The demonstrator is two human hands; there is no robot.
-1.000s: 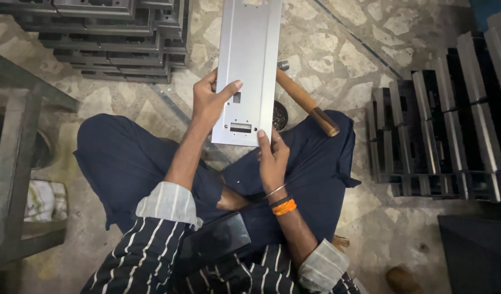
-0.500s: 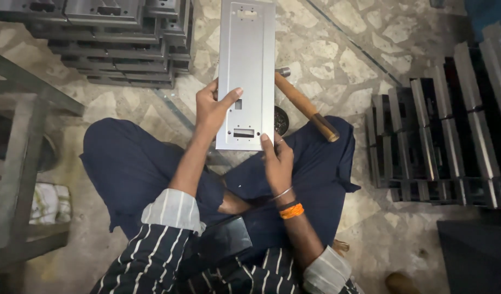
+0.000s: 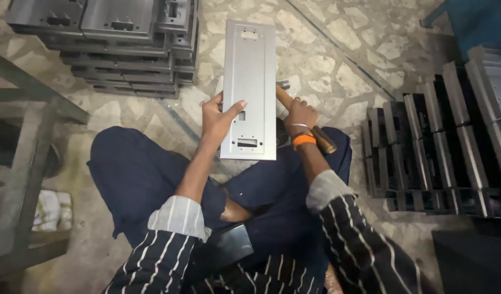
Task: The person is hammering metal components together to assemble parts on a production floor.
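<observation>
A long grey metal plate with small rectangular cut-outs stands lengthwise in front of me over my crossed legs. My left hand grips its left edge near the lower end, thumb across the face. Just right of the plate, my right hand is closed around the wooden handle of a hammer; the hammer's metal head peeks out beside the plate's right edge. An orange band sits on my right wrist.
Stacked dark metal trays lie at the far left on the stone floor. Rows of upright metal parts stand at the right. A metal frame rises at the left. A dark block rests by my lap.
My right hand has left the plate's lower edge and moved right onto the hammer handle. The left hand keeps hold of the plate.
</observation>
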